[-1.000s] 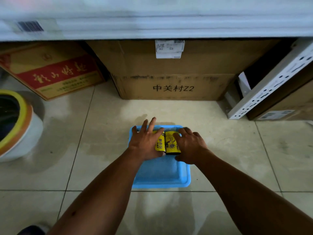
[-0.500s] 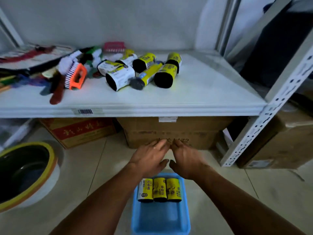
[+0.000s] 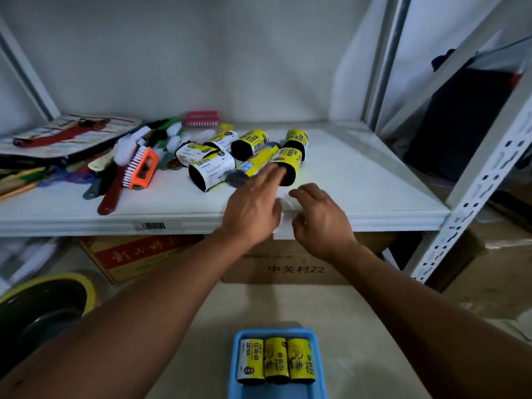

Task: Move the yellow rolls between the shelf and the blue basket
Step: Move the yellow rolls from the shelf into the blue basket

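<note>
Raised in the last half second from just over the blue basket [image 3: 236, 367] to the front edge of the shelf [image 3: 359, 180], both forearms stretched forward. Left hand [image 3: 253, 208] out over the shelf board, grip apart, fingers straight and reaching onto the black end of the nearest roll [image 3: 290, 156]; cannot tell whether touching. Right hand [image 3: 321, 223] just to the right of it at the shelf lip, grip apart too, fingers loosely curled round nothing. Beyond the left fingertips, a heap of yellow rolls [image 3: 253, 142], with white-labelled rolls [image 3: 208, 171] to its left and an orange brush [image 3: 141, 168] further left. Well below and behind both grips, down on the floor, three rolls [image 3: 276, 359] lying side by side at the basket's far end. Under the shelf, beneath both wrists, a cardboard box [image 3: 288, 269].
</note>
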Available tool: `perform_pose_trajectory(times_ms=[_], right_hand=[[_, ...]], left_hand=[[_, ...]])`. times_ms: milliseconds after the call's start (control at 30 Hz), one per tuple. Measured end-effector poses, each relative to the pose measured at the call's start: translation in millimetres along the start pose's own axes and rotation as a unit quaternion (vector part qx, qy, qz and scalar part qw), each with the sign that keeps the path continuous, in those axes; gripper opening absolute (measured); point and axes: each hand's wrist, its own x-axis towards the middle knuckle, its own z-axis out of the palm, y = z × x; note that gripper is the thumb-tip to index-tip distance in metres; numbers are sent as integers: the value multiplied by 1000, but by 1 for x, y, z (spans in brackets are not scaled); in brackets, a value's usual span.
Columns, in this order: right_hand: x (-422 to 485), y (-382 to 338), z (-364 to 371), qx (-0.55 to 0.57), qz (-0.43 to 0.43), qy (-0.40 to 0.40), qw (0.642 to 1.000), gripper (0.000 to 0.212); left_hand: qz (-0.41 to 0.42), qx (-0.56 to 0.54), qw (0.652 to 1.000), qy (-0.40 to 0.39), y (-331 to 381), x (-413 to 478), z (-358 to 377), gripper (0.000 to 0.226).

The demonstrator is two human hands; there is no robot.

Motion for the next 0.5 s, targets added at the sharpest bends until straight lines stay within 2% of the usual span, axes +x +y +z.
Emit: perform_pose_trajectory(times_ms=[133,233,300,367,500], right_hand=[[48,0,-4,5,28,-2,1000,52],[77,1,3,49,64,-61,995,63],[88,3,9,94,106,-83,986,55],[90,3,12,139,145,-70,977,48],[88,5,12,202,171,-18,964,48]], left_hand=[[-101,-34,992,-61,-11,45,1,76],[-148,-90,975,-137,-10,65,3,68],[-167,-113,972,-118,-12,71,8,51],[-174,-127,973,-79,-15,72,12,37],[-168,-146,974,-49,-18,69,7,32]])
